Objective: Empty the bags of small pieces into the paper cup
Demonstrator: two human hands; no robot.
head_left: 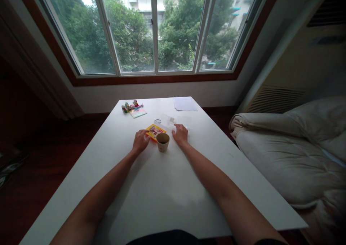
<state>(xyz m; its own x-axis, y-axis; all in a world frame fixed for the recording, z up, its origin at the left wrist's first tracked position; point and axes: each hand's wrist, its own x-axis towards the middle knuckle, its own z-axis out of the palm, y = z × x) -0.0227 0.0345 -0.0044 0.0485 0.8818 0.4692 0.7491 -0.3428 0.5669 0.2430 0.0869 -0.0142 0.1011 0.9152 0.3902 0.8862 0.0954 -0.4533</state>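
1. Head view, hands: the left hand reaches the left edge of a yellow box, its fingertips at the corner; whether they pinch it, I cannot tell; the right hand lies beside clear plastic pieces, thumb apart from the loosely bent fingers, with no grip visible.
2. Head view, handling: the box lies flat on the white table, between the hands and just beyond a paper cup; it looks light, fairly stiff and perhaps slick, likely cardboard; opposite side edges should give the best hold, since hard squeezing might dent it; the cup seems light and easily tipped, best taken around its wall.
3. Head view, materials and shapes: the cup is brown, round and tapered, with dark contents too unclear to name; the plastic is thin and see-through; white paper lies flat beyond; small colourful toys look knobbly; the tabletop is smooth, faintly glossy.
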